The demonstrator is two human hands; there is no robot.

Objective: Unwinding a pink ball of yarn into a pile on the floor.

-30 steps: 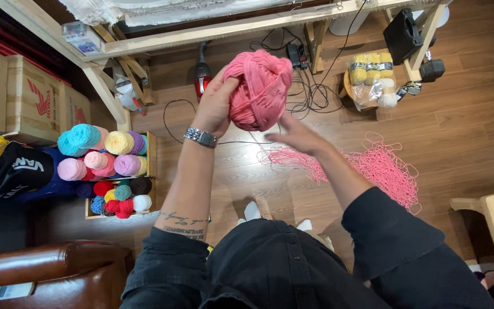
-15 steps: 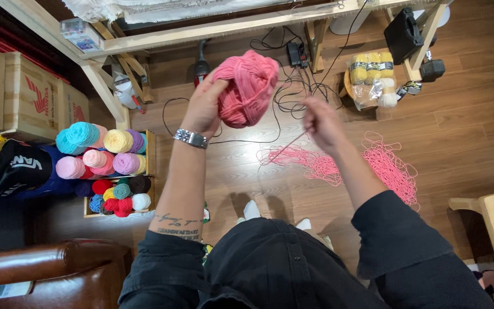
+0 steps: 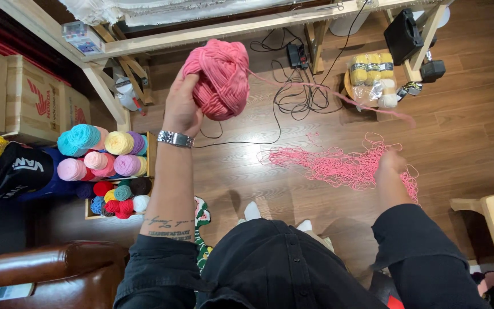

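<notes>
Winding step: left hand point(image 3: 181, 109) has its grip closed around the pink yarn ball point(image 3: 218, 77), right hand point(image 3: 390, 163) pinches the strand point(image 3: 327, 91); next, I judge, another wrap.

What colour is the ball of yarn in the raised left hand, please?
Pink, seen in the head view: yarn ball, left hand.

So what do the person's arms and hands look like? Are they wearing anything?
Both arms come out of black sleeves pushed up past the elbows. The left hand has a silver metal watch on its wrist, and dark tattoo lettering runs across that forearm near the sleeve. The right hand is bare, with no rings or gloves visible.
</notes>
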